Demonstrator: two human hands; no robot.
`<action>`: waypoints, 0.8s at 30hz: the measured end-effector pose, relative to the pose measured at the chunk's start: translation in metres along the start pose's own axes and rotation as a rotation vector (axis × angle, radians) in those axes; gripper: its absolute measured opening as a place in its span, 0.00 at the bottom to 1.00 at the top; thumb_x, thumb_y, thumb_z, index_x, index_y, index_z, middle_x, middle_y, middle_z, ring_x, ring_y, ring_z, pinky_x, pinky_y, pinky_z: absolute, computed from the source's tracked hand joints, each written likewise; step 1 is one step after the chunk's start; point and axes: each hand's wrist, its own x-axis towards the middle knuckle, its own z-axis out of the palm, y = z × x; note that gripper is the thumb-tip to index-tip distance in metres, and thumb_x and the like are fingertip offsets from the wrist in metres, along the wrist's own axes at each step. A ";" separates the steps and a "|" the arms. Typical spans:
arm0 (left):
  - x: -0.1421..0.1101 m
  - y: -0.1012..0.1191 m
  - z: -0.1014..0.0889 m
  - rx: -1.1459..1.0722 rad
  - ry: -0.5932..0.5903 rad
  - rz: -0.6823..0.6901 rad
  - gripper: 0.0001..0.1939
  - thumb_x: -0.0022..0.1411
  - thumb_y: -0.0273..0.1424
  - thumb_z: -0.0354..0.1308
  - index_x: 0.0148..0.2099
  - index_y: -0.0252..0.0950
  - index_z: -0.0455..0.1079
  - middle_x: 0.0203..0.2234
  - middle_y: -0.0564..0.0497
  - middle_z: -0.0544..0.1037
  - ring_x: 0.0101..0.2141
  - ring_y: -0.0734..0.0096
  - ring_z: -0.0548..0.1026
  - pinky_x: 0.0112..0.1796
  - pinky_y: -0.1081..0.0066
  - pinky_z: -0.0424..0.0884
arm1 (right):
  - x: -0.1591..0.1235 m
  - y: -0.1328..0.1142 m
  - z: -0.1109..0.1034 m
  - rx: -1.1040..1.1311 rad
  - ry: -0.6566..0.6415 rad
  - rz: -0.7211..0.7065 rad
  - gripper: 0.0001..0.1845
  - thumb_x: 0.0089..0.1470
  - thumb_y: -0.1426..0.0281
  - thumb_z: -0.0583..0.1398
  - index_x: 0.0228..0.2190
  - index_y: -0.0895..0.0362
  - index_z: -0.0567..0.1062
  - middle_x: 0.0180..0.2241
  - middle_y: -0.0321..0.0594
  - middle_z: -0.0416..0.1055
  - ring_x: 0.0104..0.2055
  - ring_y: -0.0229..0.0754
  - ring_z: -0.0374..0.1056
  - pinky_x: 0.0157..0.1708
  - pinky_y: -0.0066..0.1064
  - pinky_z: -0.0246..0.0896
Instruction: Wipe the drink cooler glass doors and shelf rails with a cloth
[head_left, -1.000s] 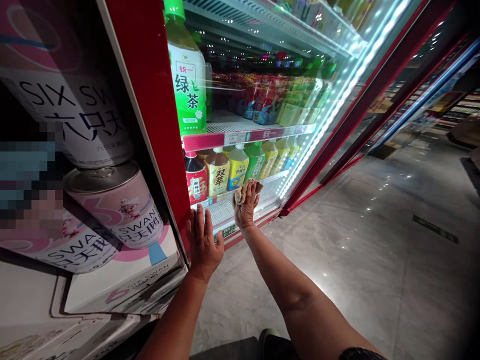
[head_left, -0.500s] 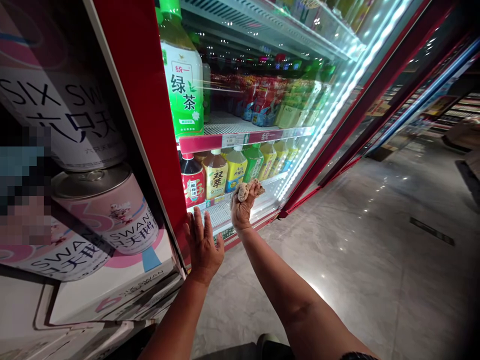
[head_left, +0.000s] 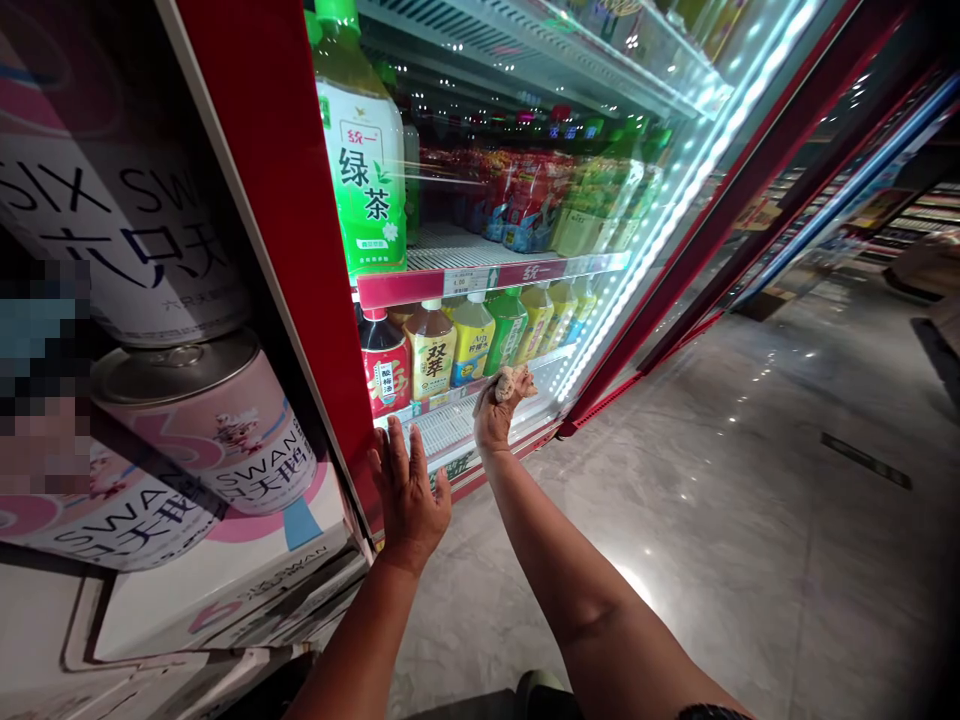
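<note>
My right hand is closed round a crumpled tan cloth and presses it against the glass door of a drinks cooler, low down near the bottom shelf. My left hand lies flat with fingers spread against the lower part of the glass, beside the cooler's red frame. Behind the glass stand a tall green tea bottle and a row of smaller bottles.
A large printed panel showing pink and white cans fills the left. Red door frames run off to the right along the cooler row. Grey polished floor tiles stretch to the right, with shop shelving far off.
My right hand has slid the cloth slightly right and bunched it tighter. My left hand has shifted a little down along the glass, and the view has drifted left.
</note>
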 end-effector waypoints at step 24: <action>-0.001 -0.001 0.006 -0.012 0.013 0.022 0.46 0.63 0.27 0.58 0.76 0.35 0.37 0.73 0.35 0.32 0.71 0.37 0.33 0.66 0.35 0.43 | 0.047 0.015 -0.008 0.113 0.183 0.166 0.34 0.63 0.63 0.47 0.65 0.68 0.56 0.64 0.63 0.52 0.70 0.52 0.49 0.68 0.58 0.45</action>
